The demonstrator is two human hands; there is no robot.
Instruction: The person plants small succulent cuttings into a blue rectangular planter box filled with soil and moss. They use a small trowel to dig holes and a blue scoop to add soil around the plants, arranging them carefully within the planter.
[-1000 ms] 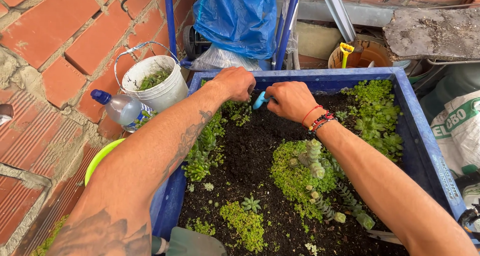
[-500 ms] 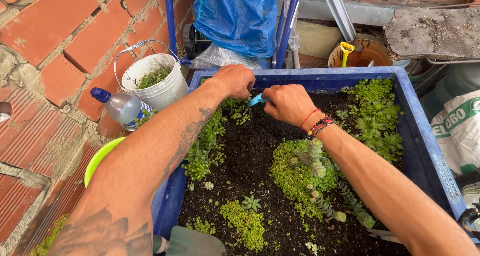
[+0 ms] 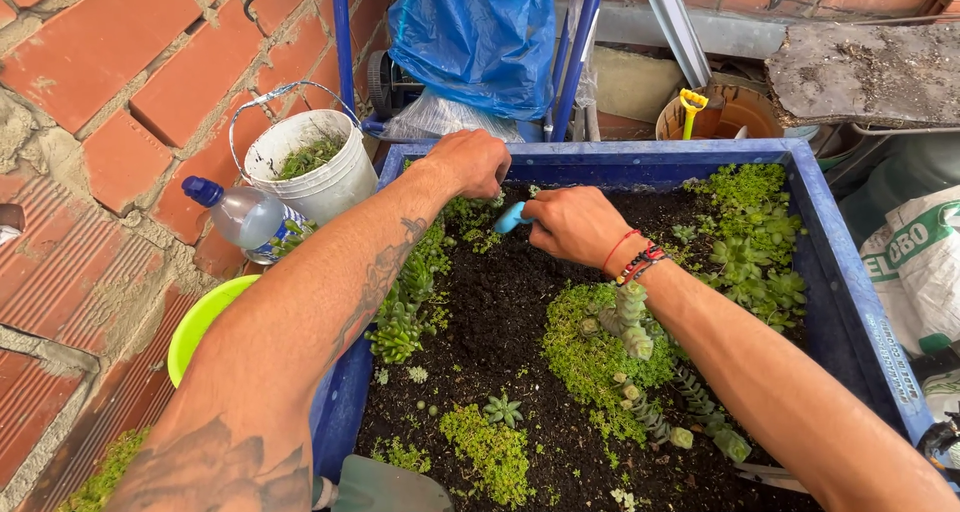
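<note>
Left hand (image 3: 468, 162): fist closed at the planter's 11 o'clock corner; contents hidden.
Right hand (image 3: 573, 224): fingers wrapped on a small blue tool (image 3: 510, 217).
Change: the tool now sits lower than a second ago, touching the dark soil (image 3: 500, 302).
Planter: blue planter box (image 3: 850, 292) of succulents (image 3: 400, 322).

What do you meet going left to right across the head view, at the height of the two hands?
Brick wall → clear bottle with blue cap → white bucket → left hand → small blue tool → right hand → blue planter's right wall → white sack.
</note>
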